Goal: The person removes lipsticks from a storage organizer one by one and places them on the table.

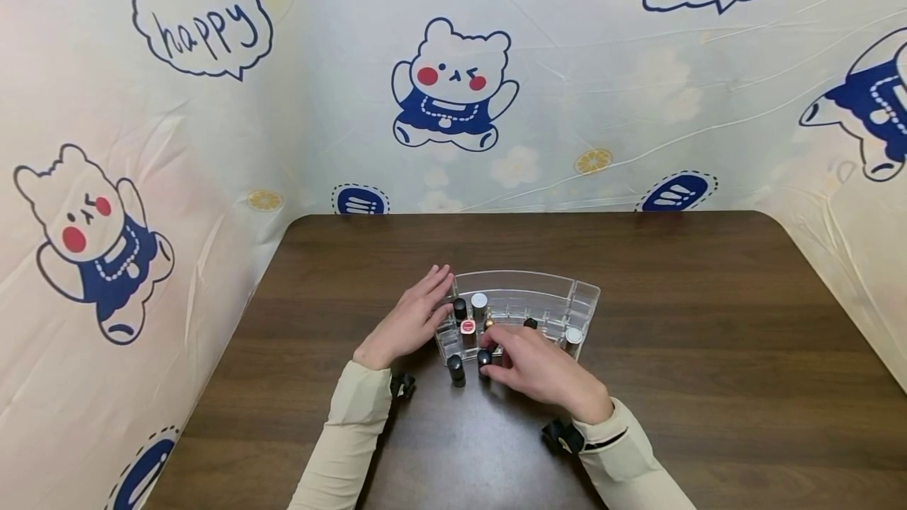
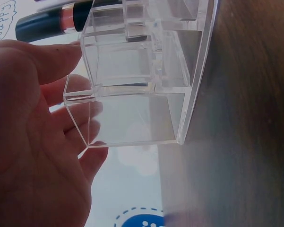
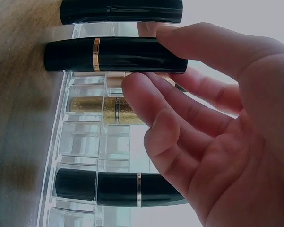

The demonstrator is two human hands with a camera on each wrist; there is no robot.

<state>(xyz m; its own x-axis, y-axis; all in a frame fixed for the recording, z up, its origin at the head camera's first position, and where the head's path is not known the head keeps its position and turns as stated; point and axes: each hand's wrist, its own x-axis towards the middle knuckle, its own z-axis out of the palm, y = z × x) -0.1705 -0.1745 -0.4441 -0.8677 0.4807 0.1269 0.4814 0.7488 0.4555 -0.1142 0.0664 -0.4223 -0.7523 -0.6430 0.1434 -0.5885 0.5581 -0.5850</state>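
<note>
A clear acrylic lipstick organizer (image 1: 527, 283) with stepped compartments stands on the table. My right hand (image 1: 542, 364) pinches a black lipstick tube with a gold band (image 3: 71, 56) between thumb and fingertips, upright at the organizer's front edge. Beside it a second black tube (image 1: 457, 371) stands in front of the organizer. In the right wrist view, a gold glitter tube (image 3: 85, 105) and another black tube (image 3: 116, 187) sit in slots. My left hand (image 1: 411, 323) rests with extended fingers against the organizer's left end; its fingertips show through the clear wall in the left wrist view.
Inside the organizer are a red-topped tube (image 1: 468, 327), a black-capped one (image 1: 460, 309) and a silver-capped one (image 1: 479, 304) at left, plus another silver cap (image 1: 573, 336) at right. Behind the brown wooden table (image 1: 708, 337) hangs a printed curtain (image 1: 567, 101).
</note>
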